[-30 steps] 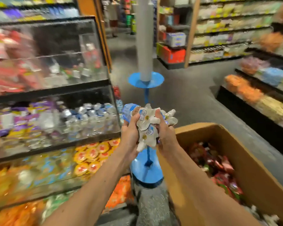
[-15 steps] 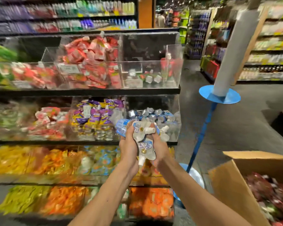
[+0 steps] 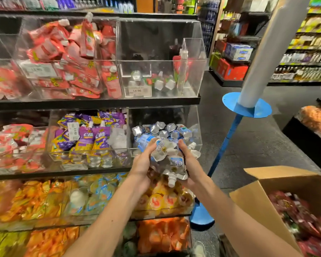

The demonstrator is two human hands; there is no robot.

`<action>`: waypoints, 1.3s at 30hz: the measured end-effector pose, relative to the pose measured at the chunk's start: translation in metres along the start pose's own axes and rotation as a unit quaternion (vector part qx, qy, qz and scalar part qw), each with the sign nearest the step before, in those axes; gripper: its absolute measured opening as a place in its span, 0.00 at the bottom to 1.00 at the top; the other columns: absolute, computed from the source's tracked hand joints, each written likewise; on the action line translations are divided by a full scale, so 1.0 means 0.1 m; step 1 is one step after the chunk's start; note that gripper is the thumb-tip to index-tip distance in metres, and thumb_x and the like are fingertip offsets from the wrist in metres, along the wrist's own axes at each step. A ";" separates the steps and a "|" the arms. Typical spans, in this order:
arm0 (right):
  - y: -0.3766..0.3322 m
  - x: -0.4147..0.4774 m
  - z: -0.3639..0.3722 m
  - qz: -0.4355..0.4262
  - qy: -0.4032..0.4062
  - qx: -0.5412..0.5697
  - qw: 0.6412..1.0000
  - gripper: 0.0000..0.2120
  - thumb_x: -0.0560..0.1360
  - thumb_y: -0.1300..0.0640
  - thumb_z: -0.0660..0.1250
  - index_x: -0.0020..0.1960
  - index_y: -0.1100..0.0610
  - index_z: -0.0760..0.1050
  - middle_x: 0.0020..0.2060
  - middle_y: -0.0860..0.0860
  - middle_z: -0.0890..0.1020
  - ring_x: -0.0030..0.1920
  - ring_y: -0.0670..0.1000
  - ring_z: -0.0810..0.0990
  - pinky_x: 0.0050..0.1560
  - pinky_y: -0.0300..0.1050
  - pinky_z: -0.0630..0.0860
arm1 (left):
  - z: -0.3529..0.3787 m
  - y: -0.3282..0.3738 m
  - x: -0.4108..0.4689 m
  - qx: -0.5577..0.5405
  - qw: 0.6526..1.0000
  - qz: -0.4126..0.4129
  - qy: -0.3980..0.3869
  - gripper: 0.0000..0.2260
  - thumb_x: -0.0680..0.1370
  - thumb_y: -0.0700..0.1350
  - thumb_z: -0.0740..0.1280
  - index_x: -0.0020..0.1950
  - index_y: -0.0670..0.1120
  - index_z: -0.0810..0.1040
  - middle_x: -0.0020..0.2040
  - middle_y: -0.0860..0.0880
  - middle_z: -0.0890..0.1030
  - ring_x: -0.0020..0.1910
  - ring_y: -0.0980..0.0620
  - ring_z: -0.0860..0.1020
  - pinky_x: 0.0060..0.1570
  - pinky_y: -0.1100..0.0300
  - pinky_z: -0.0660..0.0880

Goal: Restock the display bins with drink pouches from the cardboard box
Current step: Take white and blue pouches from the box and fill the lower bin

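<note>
- Cardboard box (image 3: 278,173), lower right of frame: flap open, dark red packs inside, well apart from hands.
- Left hand (image 3: 140,165), right hand (image 3: 190,164), centre frame: both curled round bundle of white-blue drink pouches (image 3: 168,157), squeezing from either side.
- Bundle long axis: upper left to lower right, one spout hanging down.
- Middle-shelf bin (image 3: 196,125): just behind and above bundle, heaped with matching pouches; both hands equally near.
- Upper bin (image 3: 195,52), upper centre: nearly empty, few pouches, probably another flavour.

Shop: priced display bins (image 3: 193,75) (grocery shelves (image 3: 308,58) behind, seemingly)
</note>
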State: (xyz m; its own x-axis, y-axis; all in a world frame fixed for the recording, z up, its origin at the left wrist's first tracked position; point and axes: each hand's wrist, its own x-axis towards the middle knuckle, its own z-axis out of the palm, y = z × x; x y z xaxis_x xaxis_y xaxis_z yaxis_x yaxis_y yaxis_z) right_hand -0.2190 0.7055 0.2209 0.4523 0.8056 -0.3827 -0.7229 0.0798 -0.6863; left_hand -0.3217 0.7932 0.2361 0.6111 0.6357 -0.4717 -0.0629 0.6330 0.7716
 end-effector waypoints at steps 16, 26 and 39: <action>-0.93 1.20 -0.40 0.179 -0.062 -0.039 0.981 0.27 0.77 0.41 0.65 0.66 0.61 0.77 0.58 0.63 0.82 0.57 0.63 0.82 0.52 0.59 0.81 | 0.25 0.42 0.84 -0.056 0.984 0.051 0.158 0.14 0.77 0.33 0.67 0.60 0.44 0.72 0.50 0.40 0.80 0.31 0.50 0.83 0.27 0.61 0.79; -0.79 1.43 -0.42 0.172 0.005 -0.034 0.985 0.33 0.69 0.42 0.74 0.66 0.62 0.77 0.59 0.63 0.82 0.61 0.64 0.80 0.66 0.65 0.72 | -0.06 0.66 1.11 0.172 0.937 0.238 0.189 0.15 0.77 0.33 0.66 0.53 0.52 0.70 0.52 0.45 0.78 0.44 0.49 0.83 0.39 0.52 0.83; -0.78 1.28 -0.38 0.096 0.129 -0.013 0.987 0.26 0.72 0.41 0.71 0.63 0.57 0.79 0.54 0.60 0.84 0.56 0.62 0.83 0.52 0.61 0.80 | -0.15 0.80 1.47 0.680 0.522 0.515 0.006 0.23 0.65 0.34 0.80 0.59 0.42 0.82 0.55 0.43 0.83 0.49 0.41 0.84 0.40 0.48 0.83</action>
State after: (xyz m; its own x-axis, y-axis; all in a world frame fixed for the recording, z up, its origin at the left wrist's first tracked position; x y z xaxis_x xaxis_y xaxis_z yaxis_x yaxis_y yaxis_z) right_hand -0.0845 0.7805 0.2022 0.4288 0.6274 -0.6500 -0.7961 -0.0776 -0.6001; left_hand -0.2488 0.9432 0.2222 0.8008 0.3370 0.4951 0.2704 -0.9410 0.2033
